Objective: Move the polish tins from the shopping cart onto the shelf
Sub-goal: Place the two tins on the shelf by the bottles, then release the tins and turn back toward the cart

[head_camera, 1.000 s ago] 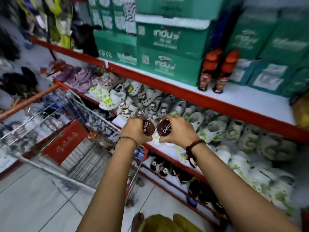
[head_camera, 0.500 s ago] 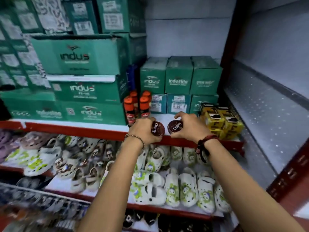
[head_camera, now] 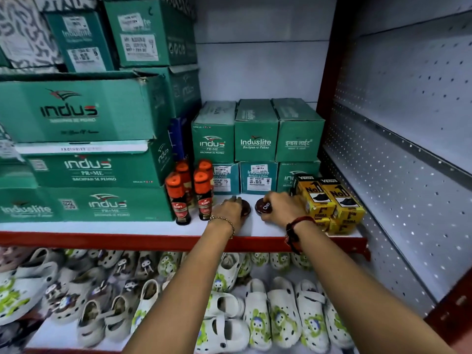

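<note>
While each hand grips a round brown polish tin on the white, red-edged shelf, release remains; cart unseen.

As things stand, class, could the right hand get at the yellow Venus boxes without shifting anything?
Probably yes: the right hand rests on a polish tin right beside the yellow Venus boxes, with nothing between them, though it must release the tin first.
</note>
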The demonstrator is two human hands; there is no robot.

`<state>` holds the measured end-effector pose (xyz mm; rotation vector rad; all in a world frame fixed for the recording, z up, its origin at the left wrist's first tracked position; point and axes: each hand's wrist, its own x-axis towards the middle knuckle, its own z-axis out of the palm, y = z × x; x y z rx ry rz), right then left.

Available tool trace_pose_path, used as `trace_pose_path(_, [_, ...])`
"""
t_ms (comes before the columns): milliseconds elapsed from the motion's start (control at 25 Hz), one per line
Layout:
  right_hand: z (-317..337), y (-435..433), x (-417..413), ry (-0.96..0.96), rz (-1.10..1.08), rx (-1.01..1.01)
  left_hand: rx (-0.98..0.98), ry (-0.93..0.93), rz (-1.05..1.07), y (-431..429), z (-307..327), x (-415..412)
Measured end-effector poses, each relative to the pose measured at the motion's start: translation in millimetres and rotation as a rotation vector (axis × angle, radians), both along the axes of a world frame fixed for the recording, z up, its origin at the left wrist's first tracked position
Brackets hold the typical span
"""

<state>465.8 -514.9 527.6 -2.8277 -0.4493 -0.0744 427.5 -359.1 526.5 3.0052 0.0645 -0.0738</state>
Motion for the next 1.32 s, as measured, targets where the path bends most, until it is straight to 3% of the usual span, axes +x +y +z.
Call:
trace_pose_path(280, [-2, -3, 6, 0.003, 0.085, 0.077, 0.0, 0.019, -0.047, -1, -14, 10])
trace_pose_path(560, [22, -10, -7, -0.453, 0.097, 0.301, 0.008, -0.431, -0.124, -2, 11, -17])
trace_pose_path(920, [54, 43, -63, -0.671, 0.183, 0.227, 0.069, -0.74, 0.236, 37, 47, -106])
trace_pose_path(1320, [19, 208, -169, -0.595, 0.574, 0.331, 0.168, -0.682, 0.599, 165, 13, -249])
